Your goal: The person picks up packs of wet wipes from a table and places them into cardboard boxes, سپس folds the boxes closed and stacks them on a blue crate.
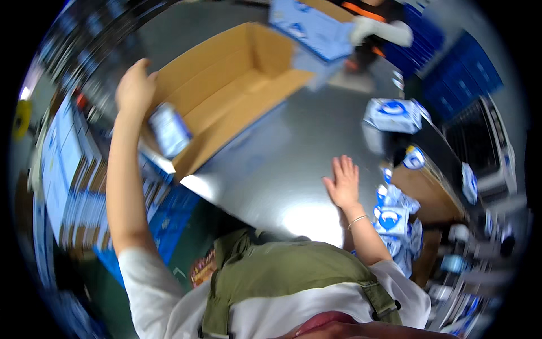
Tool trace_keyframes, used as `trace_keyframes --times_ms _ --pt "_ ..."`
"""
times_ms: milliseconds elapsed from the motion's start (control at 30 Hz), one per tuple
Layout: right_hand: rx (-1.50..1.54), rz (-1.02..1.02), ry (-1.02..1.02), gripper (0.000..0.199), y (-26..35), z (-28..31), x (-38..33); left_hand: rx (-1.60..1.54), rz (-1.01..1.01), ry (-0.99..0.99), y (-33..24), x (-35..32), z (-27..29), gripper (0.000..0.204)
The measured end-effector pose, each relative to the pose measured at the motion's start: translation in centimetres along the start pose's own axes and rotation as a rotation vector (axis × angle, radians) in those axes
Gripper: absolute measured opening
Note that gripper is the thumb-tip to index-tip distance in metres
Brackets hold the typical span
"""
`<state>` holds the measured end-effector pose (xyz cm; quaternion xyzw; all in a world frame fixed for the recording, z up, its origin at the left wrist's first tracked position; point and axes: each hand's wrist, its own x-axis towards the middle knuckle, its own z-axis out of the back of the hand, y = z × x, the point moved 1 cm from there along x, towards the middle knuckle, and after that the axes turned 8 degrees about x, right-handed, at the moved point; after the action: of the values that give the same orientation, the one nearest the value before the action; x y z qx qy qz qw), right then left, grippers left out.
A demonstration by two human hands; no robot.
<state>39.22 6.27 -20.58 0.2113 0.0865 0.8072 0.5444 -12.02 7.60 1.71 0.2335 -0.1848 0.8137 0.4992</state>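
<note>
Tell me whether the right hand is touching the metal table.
Touching. In the head view the right hand lies flat, fingers spread, on the shiny metal table, with no gap visible beneath the palm.

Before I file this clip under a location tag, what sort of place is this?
Probably a packing or warehouse station: an open cardboard box lies on a steel table, many blue-and-white packets sit about, and flattened cartons are stacked at the left.

A white short-sleeved shirt [148, 294] sits under an olive-green apron [282, 271] with buckled straps. A thin bracelet [357, 220] circles the right wrist.
</note>
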Motion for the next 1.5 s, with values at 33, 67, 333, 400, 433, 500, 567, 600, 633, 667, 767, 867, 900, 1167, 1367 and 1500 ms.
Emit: trace_keyframes --times_ms 33,67,333,400,433,500,567,600,633,667,767,867,900,1167,1367,1500 --pt "0.044 -0.027 0.061 0.063 0.4 0.4 -0.2 -0.159 -0.096 -0.146 -4.6 -2.1 2.5 0.03" --pt "0.013 -0.053 0.006 0.063 0.8 0.1 -0.1 -0.343 -0.295 -0.255 -8.8 -4.8 4.3 0.027" --pt "-0.061 -0.001 -0.446 0.066 -7.7 11.0 3.9 -0.485 -0.712 0.464 -22.1 -24.1 -10.2 0.058" --pt "-0.323 -0.079 -0.581 0.068 -13.9 17.9 4.9 -0.39 -0.621 0.535 -21.5 -25.2 -12.0 0.063" --pt "-0.346 -0.154 -0.622 0.076 -18.5 20.9 4.3 -0.411 -0.633 0.575 -21.5 -25.2 -12.0 0.064" --pt "-0.608 -0.452 -0.544 0.087 -26.0 26.1 3.3 -0.425 -0.635 0.619 -21.7 -25.2 -11.7 0.066" --pt "-0.699 -0.581 -0.491 0.095 -32.4 29.6 2.0 -0.422 -0.628 0.615 -22.3 -25.1 -11.7 0.065" --pt "-0.678 -0.581 -0.417 0.096 -33.0 29.8 2.8 -0.404 -0.611 0.632 -22.3 -24.9 -11.4 0.065" --pt "-0.658 -0.578 -0.343 0.097 -33.6 29.9 3.7 -0.386 -0.592 0.649 -22.4 -24.8 -11.1 0.064" --pt "-0.641 -0.572 -0.269 0.097 -34.1 29.8 4.9 -0.371 -0.571 0.667 -22.6 -24.9 -11.0 0.064" --pt "-0.486 -0.551 -0.193 0.095 -33.0 26.5 10.1 -0.388 -0.563 0.68 -22.5 -24.8 -11.2 0.063" --pt "-0.45 -0.374 -0.184 0.087 -26.8 24.8 16.0 -0.371 -0.575 0.629 -22.4 -24.7 -11.1 0.06" --pt "-0.434 -0.311 -0.183 0.087 -24.4 23.8 17.6 -0.374 -0.572 0.618 -22.2 -24.7 -11.1 0.059" --pt "-0.186 -0.17 0.009 0.077 -14.7 15.5 23.4 -0.458 -0.586 0.555 -22.5 -24.1 -11.6 0.055" --pt "-0.172 0.177 0.07 0.084 -0.4 13.8 9.8 -0.687 -0.44 0.462 -20.3 -25.6 -12.3 0.051" --pt "-0.114 0.267 0.109 0.093 5.8 11.9 -0.5 -1.127 -0.129 0.574 -17.6 -28.7 -9.5 0.048"
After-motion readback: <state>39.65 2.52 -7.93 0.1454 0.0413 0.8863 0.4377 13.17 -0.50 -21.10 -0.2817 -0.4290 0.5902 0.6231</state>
